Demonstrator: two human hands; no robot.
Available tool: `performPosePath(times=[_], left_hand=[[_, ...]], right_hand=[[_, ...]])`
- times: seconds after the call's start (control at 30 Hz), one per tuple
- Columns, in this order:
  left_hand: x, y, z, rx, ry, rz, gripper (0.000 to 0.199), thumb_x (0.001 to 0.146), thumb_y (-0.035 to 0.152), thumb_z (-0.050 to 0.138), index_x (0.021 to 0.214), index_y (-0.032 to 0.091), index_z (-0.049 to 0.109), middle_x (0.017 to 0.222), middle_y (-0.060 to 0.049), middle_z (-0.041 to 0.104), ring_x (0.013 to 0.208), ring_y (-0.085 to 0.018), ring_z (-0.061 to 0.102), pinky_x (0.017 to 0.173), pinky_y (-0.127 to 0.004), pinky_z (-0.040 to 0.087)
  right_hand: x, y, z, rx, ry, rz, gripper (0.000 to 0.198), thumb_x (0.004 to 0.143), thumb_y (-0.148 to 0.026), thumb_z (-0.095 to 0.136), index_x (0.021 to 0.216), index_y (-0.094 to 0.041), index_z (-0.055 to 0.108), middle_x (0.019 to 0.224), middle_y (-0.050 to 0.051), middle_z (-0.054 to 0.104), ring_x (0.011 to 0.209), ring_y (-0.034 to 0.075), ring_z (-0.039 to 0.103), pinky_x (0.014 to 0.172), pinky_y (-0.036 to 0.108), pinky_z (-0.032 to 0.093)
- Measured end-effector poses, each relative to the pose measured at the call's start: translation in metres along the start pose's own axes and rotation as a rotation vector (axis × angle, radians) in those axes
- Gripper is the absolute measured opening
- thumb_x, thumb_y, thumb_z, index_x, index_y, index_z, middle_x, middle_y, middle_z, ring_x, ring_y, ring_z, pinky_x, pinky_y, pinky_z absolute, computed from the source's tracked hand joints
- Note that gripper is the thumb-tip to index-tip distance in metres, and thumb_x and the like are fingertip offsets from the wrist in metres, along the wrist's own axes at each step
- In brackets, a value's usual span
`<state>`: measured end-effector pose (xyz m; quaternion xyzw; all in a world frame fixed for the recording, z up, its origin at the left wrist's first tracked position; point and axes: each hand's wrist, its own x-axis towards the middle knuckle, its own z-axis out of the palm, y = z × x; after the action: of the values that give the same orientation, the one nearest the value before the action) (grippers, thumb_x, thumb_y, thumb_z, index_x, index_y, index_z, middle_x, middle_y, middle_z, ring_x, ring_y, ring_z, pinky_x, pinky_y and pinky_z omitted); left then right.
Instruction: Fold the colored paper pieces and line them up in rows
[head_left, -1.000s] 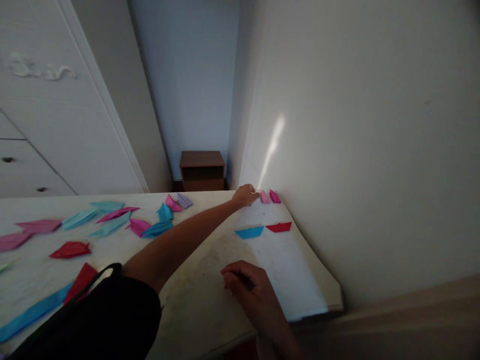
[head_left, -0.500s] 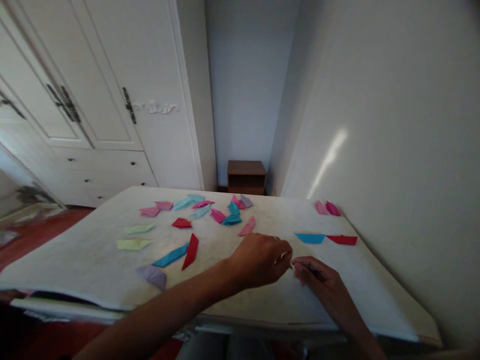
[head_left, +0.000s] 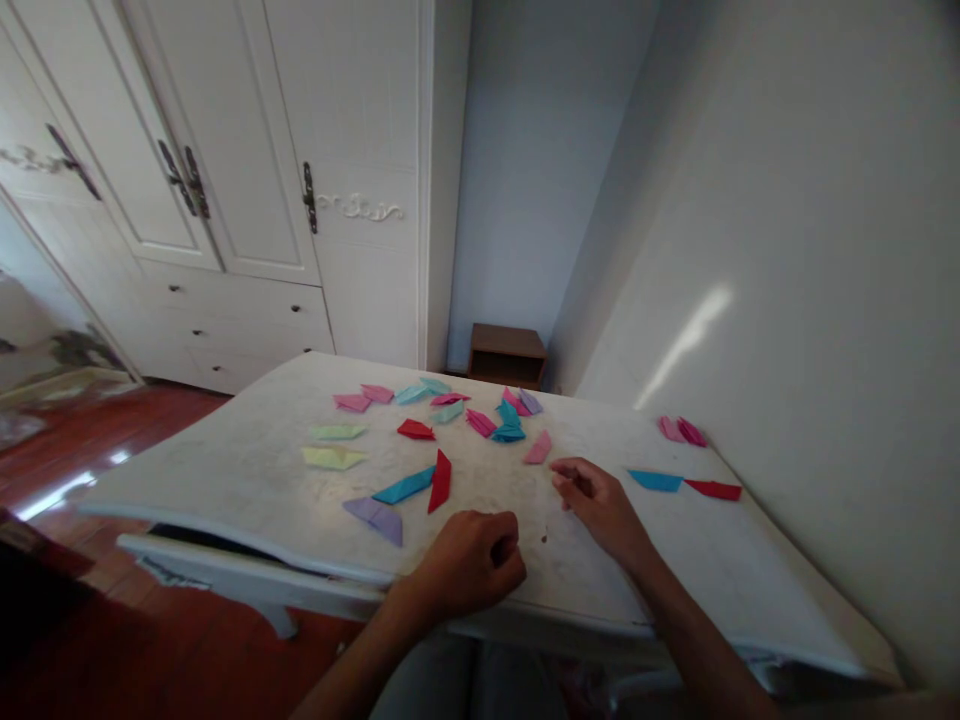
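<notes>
My left hand (head_left: 474,562) is curled into a loose fist above the table's front edge, its fingertips turned in; what it holds, if anything, is hidden. My right hand (head_left: 596,500) is farther forward, with fingers and thumb bent together and nothing clearly visible in them. Just beyond its fingertips lies a pink folded paper piece (head_left: 538,448). Between the two hands, a tiny brown speck (head_left: 544,540) shows on the white table (head_left: 585,585). Left of the hands lie a red folded strip (head_left: 440,481), a blue folded strip (head_left: 405,485) and a purple folded paper (head_left: 375,518).
Several more folded papers, such as the red one (head_left: 416,429) and the teal one (head_left: 509,425), are spread over the far side. At right lie a blue strip (head_left: 655,481) and a red strip (head_left: 714,490). A wall (head_left: 825,400) borders the right side; a drawer (head_left: 247,575) juts out front left.
My hands, close together before, have moved apart: the left back toward the table's front edge, the right forward toward the pink paper. The view has shifted, showing more floor on the left.
</notes>
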<state>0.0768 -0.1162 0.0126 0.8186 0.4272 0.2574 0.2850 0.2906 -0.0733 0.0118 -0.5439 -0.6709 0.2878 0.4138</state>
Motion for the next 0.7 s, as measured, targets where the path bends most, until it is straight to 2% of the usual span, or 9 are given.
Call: performPosePath(times=[0.13,0.2,0.33,0.57,0.7], left_hand=[[-0.001,0.0,0.0,-0.036,0.035,-0.009,0.013,0.07,0.018,0.05,0.063,0.019,0.04,0.055,0.005,0.045,0.052,-0.009,0.039,0.053,-0.025,0.021],[-0.002,-0.002,0.0,-0.066,0.059,-0.008,0.013,0.072,0.018,0.05,0.063,0.019,0.04,0.055,0.005,0.044,0.052,-0.009,0.039,0.053,-0.025,0.021],[-0.003,-0.006,0.0,-0.128,0.127,-0.024,0.015,0.074,0.02,0.049,0.063,0.019,0.039,0.056,0.005,0.043,0.053,-0.01,0.04,0.054,-0.025,0.022],[-0.002,-0.009,0.002,-0.117,0.165,-0.028,0.015,0.076,0.021,0.051,0.064,0.019,0.041,0.056,0.005,0.044,0.054,-0.01,0.041,0.055,-0.025,0.022],[-0.001,-0.01,0.002,-0.166,0.182,-0.035,0.018,0.077,0.022,0.052,0.063,0.019,0.041,0.055,0.006,0.042,0.053,-0.01,0.041,0.054,-0.025,0.023]], right_hand=[[0.051,-0.02,0.019,-0.375,-0.112,-0.237,0.039,0.08,-0.017,0.051,0.117,-0.013,0.062,0.1,0.01,0.064,0.079,0.017,0.059,0.079,0.031,0.049],[0.074,-0.025,0.027,-0.603,-0.207,-0.272,0.043,0.078,-0.01,0.049,0.12,-0.013,0.062,0.114,0.013,0.06,0.094,0.019,0.059,0.087,0.032,0.046],[0.099,-0.03,0.04,-0.939,-0.408,-0.295,0.038,0.08,-0.011,0.05,0.114,-0.018,0.064,0.127,0.013,0.054,0.103,0.023,0.059,0.083,0.032,0.047],[0.097,-0.032,0.05,-1.13,-0.476,-0.398,0.032,0.087,-0.012,0.044,0.113,-0.018,0.063,0.109,0.012,0.065,0.098,0.026,0.062,0.079,0.035,0.049],[0.091,-0.031,0.046,-1.095,-0.462,-0.462,0.029,0.09,-0.015,0.045,0.109,-0.018,0.066,0.104,0.012,0.068,0.098,0.025,0.063,0.081,0.034,0.048]])
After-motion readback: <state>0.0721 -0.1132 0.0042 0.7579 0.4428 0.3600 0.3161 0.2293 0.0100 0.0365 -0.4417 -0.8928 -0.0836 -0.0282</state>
